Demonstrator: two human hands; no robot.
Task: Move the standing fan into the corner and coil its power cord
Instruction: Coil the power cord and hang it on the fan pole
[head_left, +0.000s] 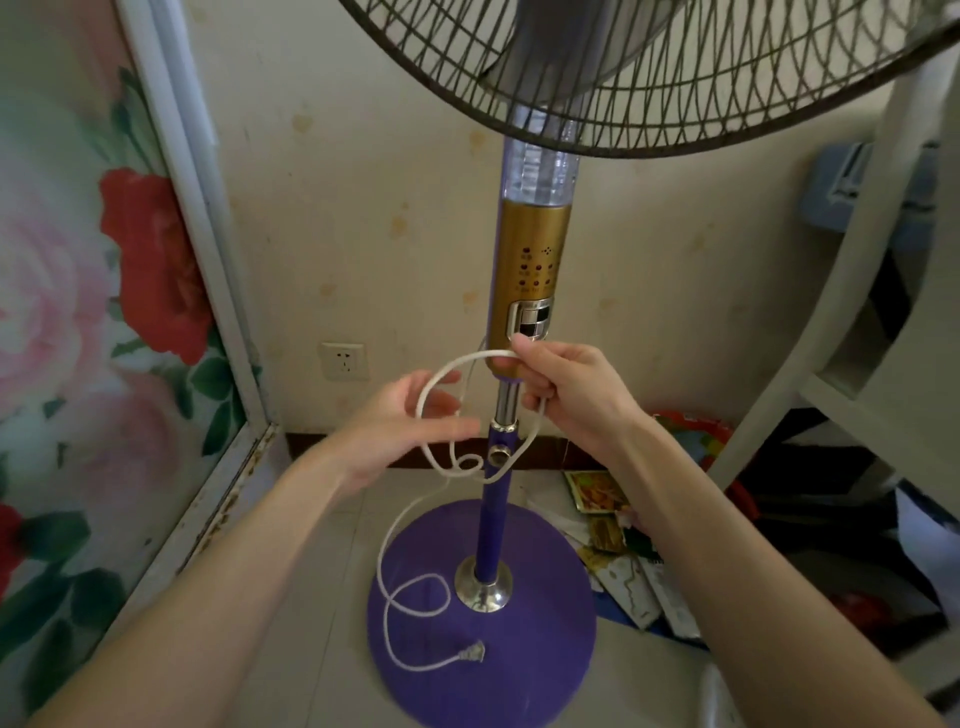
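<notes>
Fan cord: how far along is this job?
Done: the purple-and-gold standing fan stands in the corner by the white wall socket. In hand: the right hand pinches one loop of the white power cord; the open left hand is at the loop. Left: the rest trails slack onto the round purple base, plug lying there.

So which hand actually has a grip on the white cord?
The right hand, by the gold control panel: its fingers curl round the cord. The left hand is open, held straight.

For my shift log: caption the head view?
Right hand grips looped white power cord at purple standing fan; left hand open.
</notes>
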